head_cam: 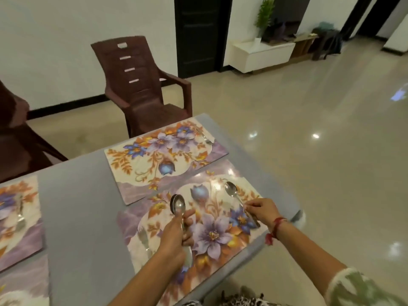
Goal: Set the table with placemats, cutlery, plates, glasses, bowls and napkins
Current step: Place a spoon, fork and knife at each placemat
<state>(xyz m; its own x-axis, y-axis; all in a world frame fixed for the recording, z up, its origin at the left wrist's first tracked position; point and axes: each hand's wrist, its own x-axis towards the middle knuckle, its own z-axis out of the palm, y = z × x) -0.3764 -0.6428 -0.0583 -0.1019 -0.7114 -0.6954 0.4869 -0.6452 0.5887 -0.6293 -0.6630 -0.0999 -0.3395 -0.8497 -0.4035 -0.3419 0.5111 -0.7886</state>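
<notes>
On the near floral placemat (212,230), the right hand (262,209) pinches the handle of a spoon (235,194) lying along the mat's right side. The left hand (176,237) is clamped round a bunch of spoons (178,206), bowls upward, above the mat on the grey worktop (84,213).

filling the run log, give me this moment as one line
stage: laying cutlery | left hand: holds stacked spoons | right hand: setting spoon on near placemat | fork: on mat's left
</notes>
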